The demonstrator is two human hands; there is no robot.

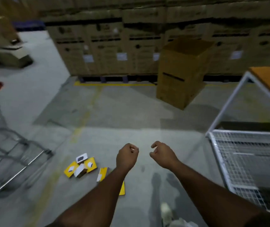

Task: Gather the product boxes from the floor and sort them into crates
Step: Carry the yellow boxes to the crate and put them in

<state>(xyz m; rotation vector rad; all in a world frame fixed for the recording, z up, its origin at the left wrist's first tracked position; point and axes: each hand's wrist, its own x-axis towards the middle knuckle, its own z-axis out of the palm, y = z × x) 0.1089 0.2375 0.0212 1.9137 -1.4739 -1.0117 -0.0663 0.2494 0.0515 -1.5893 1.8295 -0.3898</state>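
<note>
Yellow product boxes (82,167) lie clustered on the grey warehouse floor (114,112). Left hand (126,157) and right hand (162,154) hover empty, fingers loosely curled.

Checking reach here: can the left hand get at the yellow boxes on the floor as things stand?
Probably yes. The left hand is empty, loosely curled, and nothing stands between it and the yellow boxes lying down to its left; the person would have to bend down.

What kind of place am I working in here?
Most likely a warehouse: stacked cardboard cartons line the back on pallets, yellow lines mark the concrete floor, and a white wire cage trolley stands at right.
</note>
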